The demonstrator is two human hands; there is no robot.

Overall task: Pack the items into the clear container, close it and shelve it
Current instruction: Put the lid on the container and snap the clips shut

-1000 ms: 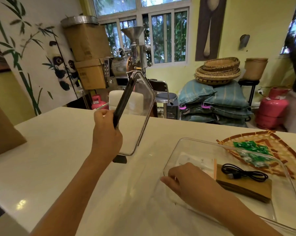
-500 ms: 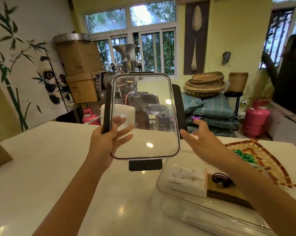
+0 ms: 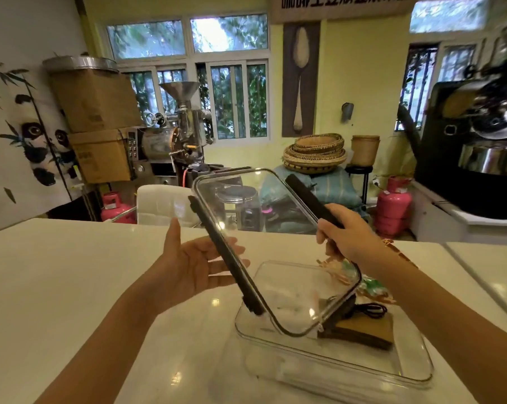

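Observation:
A clear lid [image 3: 272,246] with black clip latches hangs tilted above the clear container [image 3: 331,365] on the white counter. My right hand [image 3: 345,237] grips the lid's right black latch. My left hand [image 3: 194,266] is spread open behind the lid's left latch, touching its edge. Inside the container lie a brown cardboard pack [image 3: 366,330], a coiled black cable [image 3: 369,310] on it, and a white item that shows blurred through the lid.
A woven tray [image 3: 389,246] holding green packets [image 3: 374,287] lies behind the container, mostly hidden by my right arm. The counter's far edge runs across the middle; beyond it stand a white chair, pink gas cylinders and machines.
The lid has swung from upright and facing me to tilted over the container. My right hand has taken hold of the right latch and my left hand has opened.

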